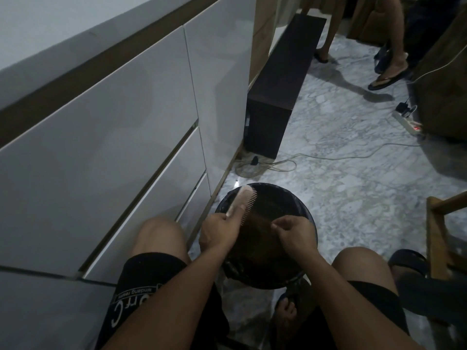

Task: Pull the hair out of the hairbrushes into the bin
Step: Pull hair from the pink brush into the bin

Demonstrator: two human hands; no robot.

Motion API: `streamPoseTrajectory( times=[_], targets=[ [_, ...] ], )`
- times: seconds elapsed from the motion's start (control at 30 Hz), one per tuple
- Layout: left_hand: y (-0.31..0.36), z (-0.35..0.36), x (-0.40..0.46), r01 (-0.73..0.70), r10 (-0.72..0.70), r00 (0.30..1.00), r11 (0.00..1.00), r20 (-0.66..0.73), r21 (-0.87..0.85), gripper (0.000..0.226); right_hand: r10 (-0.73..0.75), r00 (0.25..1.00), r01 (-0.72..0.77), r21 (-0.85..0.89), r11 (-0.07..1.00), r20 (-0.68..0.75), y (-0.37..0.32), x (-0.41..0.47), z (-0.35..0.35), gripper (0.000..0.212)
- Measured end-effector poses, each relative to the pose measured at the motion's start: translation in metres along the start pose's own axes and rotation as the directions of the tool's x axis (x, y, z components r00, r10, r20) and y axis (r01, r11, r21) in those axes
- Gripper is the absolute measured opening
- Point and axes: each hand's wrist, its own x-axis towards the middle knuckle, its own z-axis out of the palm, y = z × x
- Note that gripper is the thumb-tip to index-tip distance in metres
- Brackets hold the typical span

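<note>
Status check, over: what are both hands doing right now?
Left hand gripping pale comb over black bin. Right hand pinched, drawing brown hair off the teeth. Nothing in the way.

glossy cabinet fronts, marbled floor
</note>
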Motion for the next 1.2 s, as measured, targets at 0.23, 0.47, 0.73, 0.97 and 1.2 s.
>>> streamPoseTrajectory(
  times=[0.23,0.47,0.73,0.97,1.2],
  targets=[
    [0.009,-0.018,0.014,0.004,-0.006,1.000,0.994,-0.016,-0.107,0.071,0.093,0.988,-0.084,0.077,0.993,-0.120,0.012,0.008,-0.011,0.008],
    [0.008,-0.004,0.002,0.055,-0.042,0.994,0.989,0.100,-0.134,0.063,0.253,0.926,-0.256,0.024,0.966,-0.282,0.013,0.006,-0.013,0.012],
    [0.011,0.001,-0.006,0.093,-0.040,0.968,0.974,0.248,-0.205,0.062,0.145,0.983,-0.133,0.114,0.985,-0.109,-0.001,-0.002,-0.012,0.046],
    [0.007,0.012,-0.008,0.066,-0.009,0.939,0.986,0.345,-0.152,0.051,0.012,0.960,-0.119,0.365,0.923,0.281,-0.020,-0.008,-0.006,0.071],
    [0.003,0.010,-0.006,-0.057,0.075,0.947,0.996,0.312,-0.067,0.048,-0.092,0.949,0.019,0.235,0.972,0.302,-0.021,-0.014,-0.008,0.015]
  ],
)
